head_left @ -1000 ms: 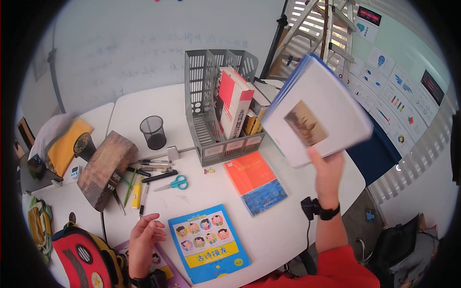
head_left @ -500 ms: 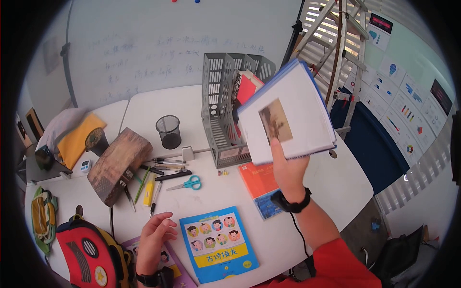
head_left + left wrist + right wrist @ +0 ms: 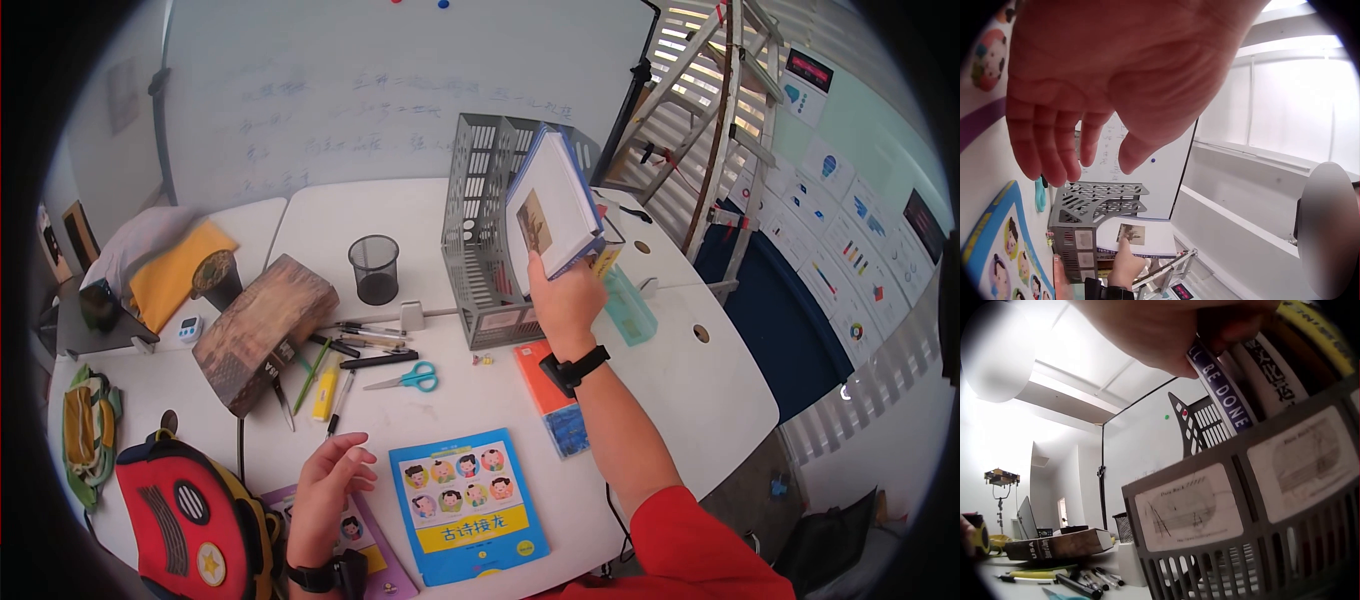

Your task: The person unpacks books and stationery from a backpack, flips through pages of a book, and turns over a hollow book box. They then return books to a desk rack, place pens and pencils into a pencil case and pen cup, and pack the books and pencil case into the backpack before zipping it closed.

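- The white-covered book (image 3: pixel 550 190) stands tilted at the grey rack (image 3: pixel 505 330), its lower end partly hidden behind the rack's front wall; I cannot tell whether it touches the rack floor.
- The right grip (image 3: pixel 568 305), in front of the rack, pinches this book near the spine, with the thumb lying on the cover by the small brown photo.
- The left grip (image 3: pixel 328 485), in front and to the left of the rack, holds nothing; its fingers are loosely bent.
- Inside the rack, just beside the blue spine (image 3: pixel 1222 390), stands a book with a pale spine (image 3: pixel 1282 378).
- The book looks thick and stiff, probably fairly heavy for one hand; its smooth cover may slip.
- The spine side seems the firmest hold; taken by the cover alone, it would likely flop open.
- In front of the rack, an orange-and-blue book (image 3: pixel 545 395) lies flat on the surface (image 3: pixel 690 400).
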The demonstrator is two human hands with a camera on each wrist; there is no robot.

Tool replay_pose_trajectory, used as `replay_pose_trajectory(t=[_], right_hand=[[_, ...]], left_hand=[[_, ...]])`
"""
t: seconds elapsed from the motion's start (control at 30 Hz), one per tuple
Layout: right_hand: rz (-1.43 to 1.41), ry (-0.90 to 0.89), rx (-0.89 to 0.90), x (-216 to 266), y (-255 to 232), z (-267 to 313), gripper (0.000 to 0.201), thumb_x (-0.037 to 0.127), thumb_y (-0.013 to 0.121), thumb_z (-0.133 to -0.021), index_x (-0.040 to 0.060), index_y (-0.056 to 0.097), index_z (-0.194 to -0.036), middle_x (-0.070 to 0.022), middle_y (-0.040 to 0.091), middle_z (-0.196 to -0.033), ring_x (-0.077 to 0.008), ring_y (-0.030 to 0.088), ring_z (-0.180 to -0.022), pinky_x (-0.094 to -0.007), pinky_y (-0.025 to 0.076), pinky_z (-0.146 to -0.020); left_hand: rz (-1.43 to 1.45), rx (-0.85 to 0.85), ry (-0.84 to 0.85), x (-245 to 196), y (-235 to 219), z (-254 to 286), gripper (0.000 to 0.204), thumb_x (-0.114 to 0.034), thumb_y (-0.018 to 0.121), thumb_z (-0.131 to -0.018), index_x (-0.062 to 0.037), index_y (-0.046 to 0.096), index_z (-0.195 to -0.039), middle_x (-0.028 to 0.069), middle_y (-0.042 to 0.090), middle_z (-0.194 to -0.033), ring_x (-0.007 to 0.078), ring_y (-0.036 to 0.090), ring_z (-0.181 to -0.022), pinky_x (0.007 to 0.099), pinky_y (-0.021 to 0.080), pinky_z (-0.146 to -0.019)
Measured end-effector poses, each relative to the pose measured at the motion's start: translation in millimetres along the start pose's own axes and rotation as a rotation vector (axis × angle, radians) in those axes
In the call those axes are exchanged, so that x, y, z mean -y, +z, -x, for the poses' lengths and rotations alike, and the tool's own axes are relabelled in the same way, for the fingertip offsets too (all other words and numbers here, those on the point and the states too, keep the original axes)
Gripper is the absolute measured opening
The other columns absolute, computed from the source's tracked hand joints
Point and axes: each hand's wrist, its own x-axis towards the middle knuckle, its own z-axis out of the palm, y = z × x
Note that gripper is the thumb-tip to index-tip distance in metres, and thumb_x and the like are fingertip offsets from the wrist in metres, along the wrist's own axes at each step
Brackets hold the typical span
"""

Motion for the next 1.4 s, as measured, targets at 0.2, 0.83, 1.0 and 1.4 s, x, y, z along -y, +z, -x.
replay_pose_trajectory(t=[0.2, 0.83, 1.0, 1.4], right_hand=[[0.055, 0.143, 0.138, 16, -7, -4, 0.063, 0.034, 0.085, -0.083, 0.0043, 0.059, -0.132, -0.0196, 0.075, -0.114, -0.0418, 0.074, -0.098, -0.0504, 0.059, -0.081], [-0.022, -0.246, 0.255, 2, -5, -104, 0.047, 0.031, 0.080, -0.088, 0.0030, 0.071, -0.124, -0.0184, 0.065, -0.126, -0.0398, 0.065, -0.114, -0.0496, 0.053, -0.096], [0.057, -0.393, 0.181, -4, -20, -111, 0.021, 0.010, 0.069, -0.094, -0.0008, 0.074, -0.110, -0.0180, 0.068, -0.112, -0.0404, 0.069, -0.099, -0.0486, 0.056, -0.089], [0.105, -0.488, 0.013, 17, -39, -86, 0.037, 0.016, 0.078, -0.088, 0.0058, 0.072, -0.122, -0.0170, 0.061, -0.134, -0.0367, 0.055, -0.127, -0.0507, 0.041, -0.106]], left_hand=[[0.003, 0.012, 0.018, -2, 1, 1, 0.035, -0.022, 0.064, -0.106, 0.0000, 0.063, -0.133, 0.0063, 0.070, -0.105, 0.0123, 0.067, -0.087, 0.0263, 0.054, -0.078], [0.014, 0.004, 0.002, 6, 0, -4, 0.035, -0.022, 0.065, -0.105, -0.0001, 0.063, -0.132, 0.0063, 0.070, -0.105, 0.0124, 0.066, -0.087, 0.0267, 0.053, -0.078], [0.015, 0.004, 0.000, 7, -1, -5, 0.035, -0.022, 0.064, -0.106, 0.0002, 0.063, -0.133, 0.0064, 0.070, -0.105, 0.0125, 0.066, -0.087, 0.0269, 0.053, -0.078], [0.000, -0.030, -0.008, 4, 0, -3, 0.035, -0.022, 0.065, -0.105, -0.0001, 0.064, -0.133, 0.0068, 0.070, -0.106, 0.0137, 0.066, -0.089, 0.0278, 0.054, -0.080]])
